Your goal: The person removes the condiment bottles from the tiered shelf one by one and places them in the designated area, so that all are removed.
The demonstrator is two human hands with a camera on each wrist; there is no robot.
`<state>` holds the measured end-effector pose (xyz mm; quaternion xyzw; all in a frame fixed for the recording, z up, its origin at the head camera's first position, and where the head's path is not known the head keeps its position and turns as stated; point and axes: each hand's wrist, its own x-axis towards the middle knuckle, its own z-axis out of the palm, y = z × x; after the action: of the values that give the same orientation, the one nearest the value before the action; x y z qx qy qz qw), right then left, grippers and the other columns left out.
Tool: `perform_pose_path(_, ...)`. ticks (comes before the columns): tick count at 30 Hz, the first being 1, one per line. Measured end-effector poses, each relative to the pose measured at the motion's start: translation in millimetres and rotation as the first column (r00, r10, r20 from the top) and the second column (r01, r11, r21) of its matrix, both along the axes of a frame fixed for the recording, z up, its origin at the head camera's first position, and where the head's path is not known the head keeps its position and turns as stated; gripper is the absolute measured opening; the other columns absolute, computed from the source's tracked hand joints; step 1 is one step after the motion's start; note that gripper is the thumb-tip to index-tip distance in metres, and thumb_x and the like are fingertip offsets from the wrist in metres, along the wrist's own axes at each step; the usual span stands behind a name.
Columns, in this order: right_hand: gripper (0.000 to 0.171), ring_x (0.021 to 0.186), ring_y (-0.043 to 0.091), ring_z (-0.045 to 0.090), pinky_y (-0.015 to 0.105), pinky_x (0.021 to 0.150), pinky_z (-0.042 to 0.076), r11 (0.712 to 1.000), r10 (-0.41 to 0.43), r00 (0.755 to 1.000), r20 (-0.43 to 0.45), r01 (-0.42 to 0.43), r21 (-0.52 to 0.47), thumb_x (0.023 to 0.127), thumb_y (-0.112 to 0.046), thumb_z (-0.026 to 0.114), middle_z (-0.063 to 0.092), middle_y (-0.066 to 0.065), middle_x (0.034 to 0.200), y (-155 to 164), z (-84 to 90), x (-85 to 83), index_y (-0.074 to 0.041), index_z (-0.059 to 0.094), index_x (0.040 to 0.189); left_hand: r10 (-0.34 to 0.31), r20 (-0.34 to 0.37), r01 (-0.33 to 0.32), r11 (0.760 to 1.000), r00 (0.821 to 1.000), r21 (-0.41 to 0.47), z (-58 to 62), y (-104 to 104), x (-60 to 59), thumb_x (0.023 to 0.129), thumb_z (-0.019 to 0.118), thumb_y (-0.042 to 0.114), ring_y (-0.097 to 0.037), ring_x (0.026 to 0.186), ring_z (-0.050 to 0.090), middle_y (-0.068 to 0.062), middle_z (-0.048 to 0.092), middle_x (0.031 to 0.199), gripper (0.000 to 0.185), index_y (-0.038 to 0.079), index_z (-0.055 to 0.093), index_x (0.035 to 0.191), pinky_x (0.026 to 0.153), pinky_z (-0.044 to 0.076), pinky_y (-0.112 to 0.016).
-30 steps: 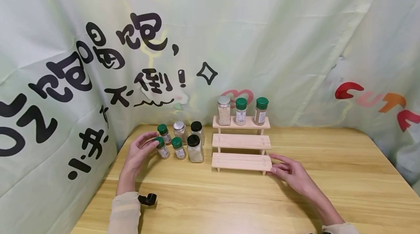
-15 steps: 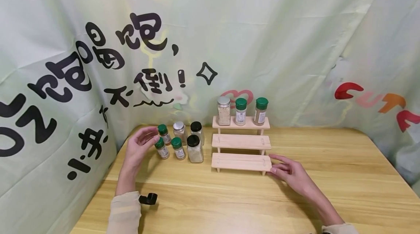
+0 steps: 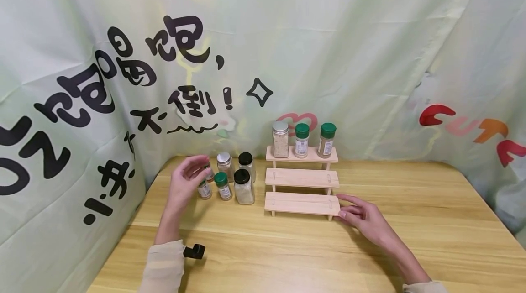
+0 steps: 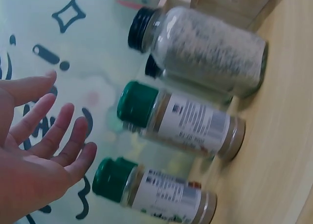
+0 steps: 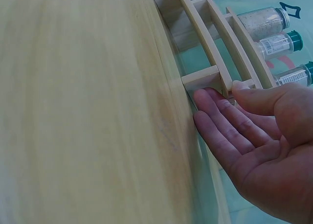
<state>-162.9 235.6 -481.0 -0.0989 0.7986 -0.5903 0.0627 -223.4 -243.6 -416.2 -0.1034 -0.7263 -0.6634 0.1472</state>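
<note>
My left hand (image 3: pixel 190 179) hovers over the small green-capped spice jars at the left, fingers loosely bent and holding nothing. It hides the caps of the two leftmost jars in the head view. In the left wrist view its fingertips are apart from a green-capped jar (image 4: pixel 181 123) and another spice jar (image 4: pixel 166 194). At the right, my right hand (image 3: pixel 365 222) holds the end of the lowest step of a three-tier wooden rack (image 3: pixel 302 202), its thumb (image 5: pixel 254 98) at the step's edge. A silver-capped jar (image 3: pixel 281 141) and two green-capped jars (image 3: pixel 302 141) stand on the top tier.
Beside the left hand stand a green-capped jar (image 3: pixel 223 189), a silver-capped jar (image 3: pixel 225 165) and two black-capped jars (image 3: pixel 244 190). A printed curtain (image 3: pixel 349 55) hangs behind the wooden table (image 3: pixel 263 256). A black device (image 3: pixel 195 251) sits at the left cuff.
My left hand has let go of the front-left green cap and shifted rightward over the jars, after edging slightly left. The right hand stays at the rack; the jars stand where they were.
</note>
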Motion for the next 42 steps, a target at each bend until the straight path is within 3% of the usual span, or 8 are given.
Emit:
perform_pose_path(6, 0.052, 0.099, 0.022, 0.074, 0.024, 0.083, 0.061, 1.0, -0.003, 1.0, 0.002, 0.003, -0.01, 0.101, -0.001, 0.063, 0.071, 0.026, 0.115, 0, 0.0, 0.8, 0.01, 0.044, 0.147, -0.011, -0.012, 0.011, 1.0, 1.0, 0.021, 1.2, 17, -0.5, 0.091, 0.071, -0.009, -0.036, 0.119, 0.06, -0.032, 0.059, 0.129, 0.039, -0.01, 0.059, 0.128, 0.101, 0.053, -0.024)
perform_pose_path(19, 0.052, 0.096, 0.022, 0.075, 0.025, 0.083, 0.061, 0.999, 0.019, 1.0, -0.007, -0.019, -0.029, 0.101, -0.002, 0.063, 0.071, 0.026, 0.114, 0, -1.9, 1.2, 0.01, 0.044, 0.148, -0.087, -0.044, 0.089, 0.994, 0.995, 0.057, 2.8, 54, -7.7, 0.093, 0.073, -0.003, -0.038, 0.119, 0.061, -0.028, 0.063, 0.127, 0.038, -0.008, 0.06, 0.128, 0.099, 0.055, -0.028)
perform_pose_path(26, 0.052, 0.096, 0.025, 0.075, 0.025, 0.083, 0.06, 0.999, 0.027, 1.0, 0.006, -0.027, -0.046, 0.101, -0.001, 0.063, 0.072, 0.025, 0.112, -2, -3.4, 0.4, 0.011, 0.044, 0.147, -0.114, -0.047, 0.117, 0.992, 0.992, 0.045, 12.6, 75, -18.5, 0.094, 0.073, 0.002, -0.028, 0.114, 0.064, -0.022, 0.066, 0.126, 0.037, -0.003, 0.063, 0.129, 0.096, 0.056, -0.027)
perform_pose_path(35, 0.052, 0.096, 0.025, 0.075, 0.026, 0.083, 0.061, 0.999, 0.008, 1.0, 0.027, -0.007, -0.041, 0.101, 0.0, 0.062, 0.071, 0.025, 0.114, -1, -1.6, 2.3, 0.01, 0.043, 0.148, -0.201, -0.042, 0.201, 0.979, 0.979, 0.019, 24.2, 103, -30.0, 0.096, 0.073, 0.009, -0.034, 0.122, 0.06, -0.018, 0.063, 0.132, 0.04, 0.005, 0.062, 0.134, 0.099, 0.055, -0.029)
perform_pose_path(42, 0.051, 0.096, 0.025, 0.075, 0.025, 0.083, 0.06, 0.999, 0.011, 1.0, 0.013, -0.011, -0.035, 0.101, 0.0, 0.062, 0.072, 0.025, 0.112, 0, 0.1, 0.5, 0.01, 0.044, 0.148, -0.208, -0.023, 0.209, 0.978, 0.978, 0.007, 33.6, 120, -43.0, 0.097, 0.073, 0.013, -0.033, 0.124, 0.059, -0.021, 0.061, 0.136, 0.043, 0.006, 0.06, 0.137, 0.102, 0.054, -0.034)
